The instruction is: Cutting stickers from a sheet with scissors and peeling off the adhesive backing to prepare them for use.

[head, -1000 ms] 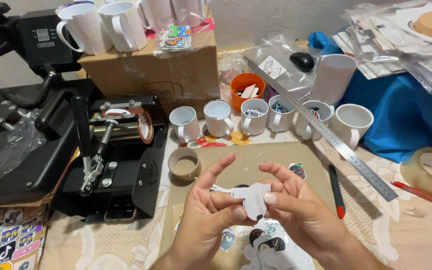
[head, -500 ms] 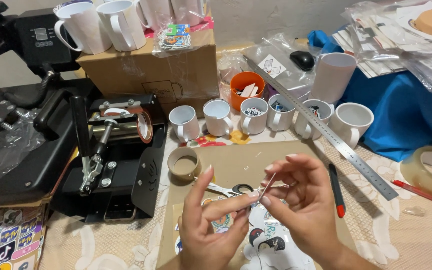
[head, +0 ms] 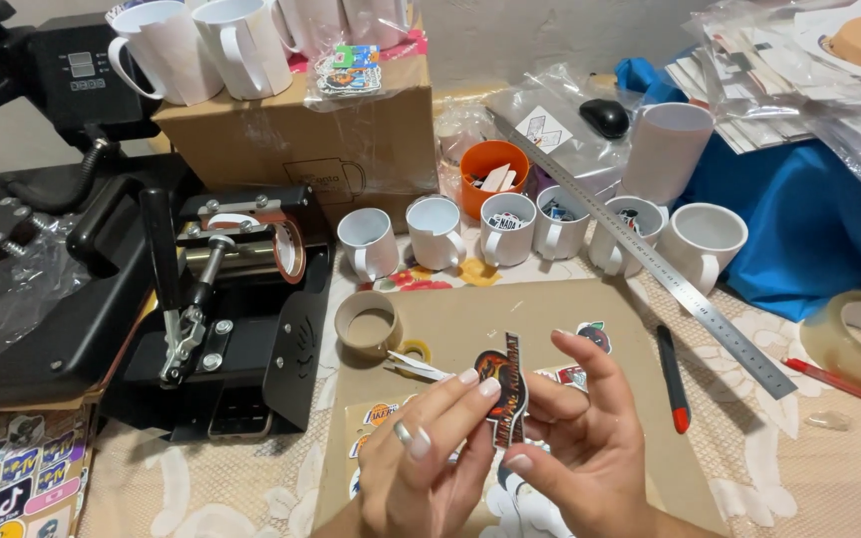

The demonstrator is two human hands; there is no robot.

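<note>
Fingers of both hands meet over a brown cardboard sheet (head: 470,329) at the near edge of the table, sharing one die-cut sticker (head: 503,387) with dark, red and orange artwork. The left hand (head: 421,453), a ring on one finger, pinches the sticker's left edge between thumb and fingertips, while the right hand (head: 580,448) grips its lower edge with the thumb in front and the other fingers curled loosely open behind it. The sticker stands nearly upright, above a white backing sheet (head: 525,503) with more stickers that lies on the cardboard. Just beyond the fingertips lie small scissors (head: 413,364), touching a brown tape roll (head: 369,324). A red and black pen (head: 672,377) lies to the right on the cardboard, near a long steel ruler (head: 670,279) set diagonally. White mugs (head: 435,231) stand in a row behind the sheet, and a black mug press (head: 226,299) sits to the left.
</note>
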